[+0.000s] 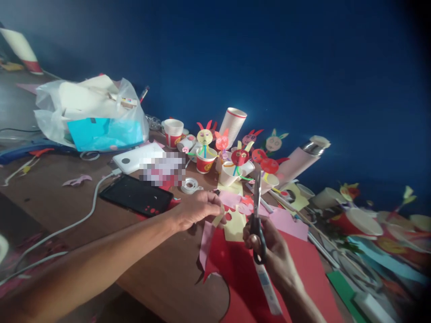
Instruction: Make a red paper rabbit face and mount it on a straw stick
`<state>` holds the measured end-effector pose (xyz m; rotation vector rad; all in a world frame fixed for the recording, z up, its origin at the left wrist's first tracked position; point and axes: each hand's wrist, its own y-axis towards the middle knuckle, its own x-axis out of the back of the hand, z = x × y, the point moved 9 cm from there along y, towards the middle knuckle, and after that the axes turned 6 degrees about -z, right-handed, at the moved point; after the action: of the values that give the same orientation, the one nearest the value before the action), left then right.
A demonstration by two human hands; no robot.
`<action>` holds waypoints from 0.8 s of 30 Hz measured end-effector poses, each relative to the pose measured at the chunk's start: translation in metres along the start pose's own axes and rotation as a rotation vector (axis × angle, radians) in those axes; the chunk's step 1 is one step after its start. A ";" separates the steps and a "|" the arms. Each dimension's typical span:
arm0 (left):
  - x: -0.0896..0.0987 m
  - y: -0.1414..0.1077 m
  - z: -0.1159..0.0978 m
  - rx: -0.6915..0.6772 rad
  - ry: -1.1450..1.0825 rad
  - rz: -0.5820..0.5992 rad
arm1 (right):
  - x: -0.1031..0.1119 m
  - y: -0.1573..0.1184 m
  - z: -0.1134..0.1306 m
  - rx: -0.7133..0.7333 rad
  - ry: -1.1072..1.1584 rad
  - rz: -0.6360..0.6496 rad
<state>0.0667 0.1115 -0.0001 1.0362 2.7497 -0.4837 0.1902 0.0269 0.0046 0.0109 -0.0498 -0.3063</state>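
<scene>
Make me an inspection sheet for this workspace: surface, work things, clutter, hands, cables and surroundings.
Surface: brown tabletop, partly covered by a red sheet.
Work things: scissors, blades pointing away from the person; yellow sheet with cut edges; pale paper strip.
Clutter: stuffed plastic bag, dark phone-like device, tape roll, cups with paper faces.
Hands: left hand appears to pinch the strip; right hand grips the scissors.
Cables: white cable runs to a white device.
Surroundings: dark blue wall behind; right side blurred.
</scene>
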 end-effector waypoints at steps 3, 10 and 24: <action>-0.007 -0.001 0.008 0.017 -0.045 -0.003 | -0.003 -0.002 0.001 -0.002 0.024 -0.032; -0.026 -0.009 0.020 0.089 -0.222 -0.063 | -0.014 -0.008 0.007 0.016 0.097 -0.103; -0.057 -0.018 0.007 0.043 -0.256 -0.031 | -0.003 -0.017 0.022 -0.018 0.202 -0.136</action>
<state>0.0980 0.0616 0.0128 0.8739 2.5424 -0.6349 0.1813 0.0118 0.0260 0.0273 0.1550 -0.4405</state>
